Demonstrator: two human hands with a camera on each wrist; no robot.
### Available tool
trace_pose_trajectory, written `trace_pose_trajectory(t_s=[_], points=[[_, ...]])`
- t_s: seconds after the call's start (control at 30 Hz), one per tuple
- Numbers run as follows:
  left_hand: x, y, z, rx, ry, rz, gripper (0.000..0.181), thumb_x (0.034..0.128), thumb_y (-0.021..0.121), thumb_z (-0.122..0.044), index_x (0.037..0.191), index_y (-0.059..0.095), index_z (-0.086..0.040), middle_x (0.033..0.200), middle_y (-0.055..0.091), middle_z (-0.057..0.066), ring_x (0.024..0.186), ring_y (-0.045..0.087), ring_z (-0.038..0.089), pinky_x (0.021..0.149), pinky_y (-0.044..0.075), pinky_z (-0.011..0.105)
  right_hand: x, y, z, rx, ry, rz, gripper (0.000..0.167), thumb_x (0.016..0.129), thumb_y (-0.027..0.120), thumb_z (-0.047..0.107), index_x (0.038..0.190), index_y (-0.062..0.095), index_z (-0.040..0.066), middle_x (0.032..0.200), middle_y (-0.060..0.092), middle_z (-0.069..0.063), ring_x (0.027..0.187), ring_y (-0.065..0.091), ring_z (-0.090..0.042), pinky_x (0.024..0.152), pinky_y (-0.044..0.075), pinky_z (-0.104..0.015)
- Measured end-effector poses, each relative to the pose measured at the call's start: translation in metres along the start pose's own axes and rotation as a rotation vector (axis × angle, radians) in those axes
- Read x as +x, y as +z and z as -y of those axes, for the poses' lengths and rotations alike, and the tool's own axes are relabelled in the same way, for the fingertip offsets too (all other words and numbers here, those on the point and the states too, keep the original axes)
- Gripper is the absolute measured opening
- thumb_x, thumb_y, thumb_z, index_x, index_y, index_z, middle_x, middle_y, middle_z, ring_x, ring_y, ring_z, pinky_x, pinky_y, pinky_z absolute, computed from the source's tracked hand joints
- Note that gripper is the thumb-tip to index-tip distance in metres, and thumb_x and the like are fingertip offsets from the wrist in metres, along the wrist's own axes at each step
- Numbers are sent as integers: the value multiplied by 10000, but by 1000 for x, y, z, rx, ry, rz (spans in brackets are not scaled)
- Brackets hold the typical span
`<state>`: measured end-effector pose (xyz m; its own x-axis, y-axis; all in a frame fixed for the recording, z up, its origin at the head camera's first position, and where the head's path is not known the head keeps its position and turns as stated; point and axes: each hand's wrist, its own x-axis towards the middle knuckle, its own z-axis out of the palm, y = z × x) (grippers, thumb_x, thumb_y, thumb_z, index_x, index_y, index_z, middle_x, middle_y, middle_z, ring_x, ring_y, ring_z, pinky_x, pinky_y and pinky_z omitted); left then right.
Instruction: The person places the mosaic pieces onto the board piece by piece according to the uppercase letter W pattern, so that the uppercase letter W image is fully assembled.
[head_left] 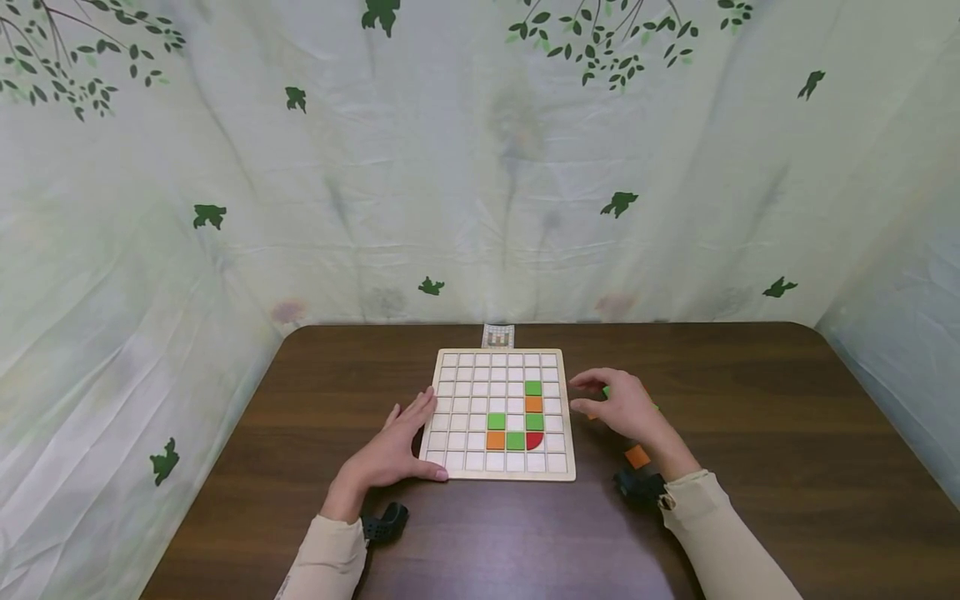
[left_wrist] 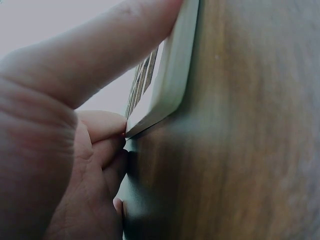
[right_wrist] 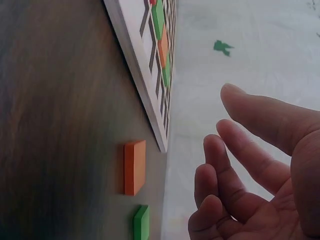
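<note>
A square gridded board (head_left: 460,443) lies on the table, with several green tiles (head_left: 515,441), two orange tiles (head_left: 496,440) and one red rounded tile (head_left: 534,440) set in its cells. Along its left side, my left hand (head_left: 396,446) touches the edge with extended fingers, thumb at the near left corner. The left wrist view shows that thumb (left_wrist: 100,52) against the board's rim. My right hand (head_left: 618,406) hovers right of the board, fingers loosely bent, nothing between them. Beneath it lie loose tiles, partly hidden; an orange tile (right_wrist: 135,167) and a green tile (right_wrist: 142,223) show in the right wrist view.
Another orange tile (head_left: 637,456) lies by the right wrist. A small printed card (head_left: 498,336) sits behind the board's far edge. The brown wooden table (head_left: 337,358) ends at a pale leaf-patterned curtain (head_left: 480,208).
</note>
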<state>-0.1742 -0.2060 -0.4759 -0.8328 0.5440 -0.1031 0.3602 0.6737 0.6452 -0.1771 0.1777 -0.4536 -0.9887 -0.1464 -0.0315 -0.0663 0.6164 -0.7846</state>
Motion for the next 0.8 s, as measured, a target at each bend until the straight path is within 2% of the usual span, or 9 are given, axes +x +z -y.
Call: trace_pose_trajectory(t_s=[0.2, 0.53, 0.8], points=[[-1, 1, 1, -3, -5, -3, 1196, 738, 874, -487, 1580, 203, 34, 1666, 126, 171, 1536, 85, 344, 1202, 3, 590, 0, -5, -5, -45, 4, 7, 359, 895, 763, 200, 1225, 703, 73, 1170, 686, -90, 1014, 576, -272, 792, 519, -387], [0, 0, 0, -1, -2, 0, 1193, 740, 870, -492, 1578, 206, 37, 1666, 128, 173, 1536, 89, 343, 1203, 6, 591, 1, -7, -12, -74, 22, 57, 347, 913, 746, 155, 1236, 692, 44, 1183, 684, -116, 1027, 602, -282, 831, 529, -427], [0, 0, -1, -4, -4, -1, 1192, 740, 869, -492, 1578, 205, 37, 1665, 129, 175, 1535, 94, 344, 1205, 8, 585, 1, -11, -17, -182, 51, 94, 363, 896, 754, 100, 1251, 691, 51, 1232, 660, -135, 1087, 579, -319, 941, 502, -510]])
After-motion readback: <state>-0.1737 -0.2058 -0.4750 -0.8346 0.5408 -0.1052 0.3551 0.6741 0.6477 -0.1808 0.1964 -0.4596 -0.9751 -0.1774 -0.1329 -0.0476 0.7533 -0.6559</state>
